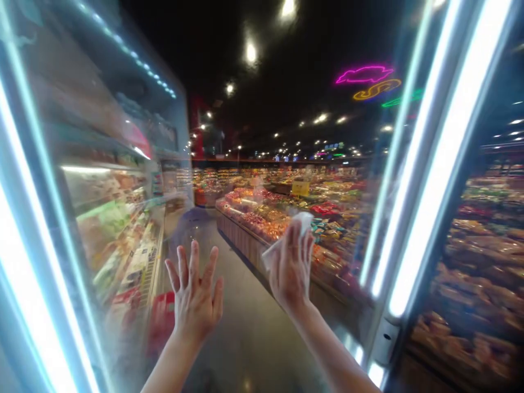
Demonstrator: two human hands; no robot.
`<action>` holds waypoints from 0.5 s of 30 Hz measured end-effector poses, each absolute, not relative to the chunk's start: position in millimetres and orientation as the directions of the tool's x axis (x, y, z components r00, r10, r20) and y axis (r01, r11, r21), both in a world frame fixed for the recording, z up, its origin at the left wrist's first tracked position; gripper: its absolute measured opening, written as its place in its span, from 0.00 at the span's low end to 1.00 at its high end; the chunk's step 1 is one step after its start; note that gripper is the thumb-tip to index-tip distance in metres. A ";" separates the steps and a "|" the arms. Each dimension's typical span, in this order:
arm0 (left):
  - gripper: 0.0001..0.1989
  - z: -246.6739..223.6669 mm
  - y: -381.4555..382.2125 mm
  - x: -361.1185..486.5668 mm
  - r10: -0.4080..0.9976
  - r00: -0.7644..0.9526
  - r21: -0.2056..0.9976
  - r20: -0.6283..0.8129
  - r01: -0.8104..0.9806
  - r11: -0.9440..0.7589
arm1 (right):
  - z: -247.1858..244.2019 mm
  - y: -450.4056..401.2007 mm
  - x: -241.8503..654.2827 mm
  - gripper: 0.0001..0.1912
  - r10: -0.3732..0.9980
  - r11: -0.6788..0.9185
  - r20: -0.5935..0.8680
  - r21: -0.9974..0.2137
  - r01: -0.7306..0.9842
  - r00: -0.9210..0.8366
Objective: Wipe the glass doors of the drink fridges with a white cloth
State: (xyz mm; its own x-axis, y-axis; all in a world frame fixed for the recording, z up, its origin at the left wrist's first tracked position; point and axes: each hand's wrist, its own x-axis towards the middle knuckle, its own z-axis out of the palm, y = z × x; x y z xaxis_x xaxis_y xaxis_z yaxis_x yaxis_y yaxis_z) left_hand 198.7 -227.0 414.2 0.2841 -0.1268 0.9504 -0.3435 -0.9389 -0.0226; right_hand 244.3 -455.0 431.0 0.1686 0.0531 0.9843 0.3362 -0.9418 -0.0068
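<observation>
A pane of clear glass (245, 284) stands upright in front of me, between bright light strips. My left hand (195, 292) is raised left of centre with its fingers spread and nothing in it; its palm faces the glass, and whether it touches cannot be told. Right of centre, my right hand (291, 267) has its fingers over a white cloth (303, 219) and presses it toward the pane. The cloth sticks out above the fingertips and to the left of the hand. The palm side of the right hand is hidden.
Light strips (444, 158) on a frame run along the right; more light strips (30, 262) glow at the left. Through the glass show a long produce display (254, 210), a yellow sign (300, 189), a grey floor and a red blurred object (161, 322) at lower left.
</observation>
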 end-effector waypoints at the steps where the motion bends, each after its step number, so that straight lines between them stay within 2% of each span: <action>1: 0.44 416.5 -237.6 200.7 -0.138 0.273 -0.036 0.952 -0.348 -0.937 | 429.5 -460.0 245.1 0.41 0.156 -0.931 0.972 0.085 0.355 0.178; 2: 0.44 418.6 -248.1 202.5 -0.150 0.264 -0.050 0.953 -0.351 -0.935 | 428.2 -465.3 245.7 0.42 0.229 -0.919 0.955 0.150 0.364 0.186; 3: 0.44 420.6 -258.3 204.0 -0.161 0.258 -0.062 0.953 -0.352 -0.934 | 427.2 -471.8 246.2 0.41 0.246 -0.918 0.951 0.166 0.360 0.189; 7: 0.43 425.8 -294.6 208.0 -0.187 0.235 -0.094 0.954 -0.357 -0.929 | 425.7 -505.4 245.5 0.41 -0.019 -0.953 0.984 -0.071 0.294 0.178; 8: 0.43 426.6 -302.8 208.8 -0.191 0.231 -0.099 0.954 -0.360 -0.928 | 424.7 -513.4 244.9 0.41 -0.013 -0.951 0.982 -0.070 0.300 0.188; 11: 0.43 428.4 -325.8 210.7 -0.211 0.234 -0.115 0.949 -0.367 -0.923 | 418.5 -533.9 243.9 0.41 0.176 -0.933 0.960 0.093 0.347 0.217; 12: 0.42 429.0 -332.9 211.2 -0.220 0.237 -0.122 0.946 -0.368 -0.922 | 416.0 -540.2 243.8 0.41 0.192 -0.932 0.956 0.108 0.345 0.220; 13: 0.42 429.6 -339.5 211.5 -0.229 0.238 -0.129 0.944 -0.370 -0.920 | 413.5 -546.3 243.7 0.40 0.161 -0.940 0.962 0.082 0.332 0.220; 15: 0.42 430.8 -350.7 211.9 -0.246 0.239 -0.144 0.939 -0.378 -0.915 | 408.9 -557.2 243.4 0.40 0.021 -0.954 0.977 -0.045 0.297 0.213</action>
State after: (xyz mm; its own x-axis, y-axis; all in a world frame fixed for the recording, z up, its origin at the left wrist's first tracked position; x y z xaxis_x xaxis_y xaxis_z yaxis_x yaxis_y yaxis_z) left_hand 211.9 -350.7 430.8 0.2394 -0.2463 0.9392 -0.3776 -0.9148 -0.1436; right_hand 243.4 -557.2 408.9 0.2132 0.0205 0.9768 0.2968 -0.9539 -0.0447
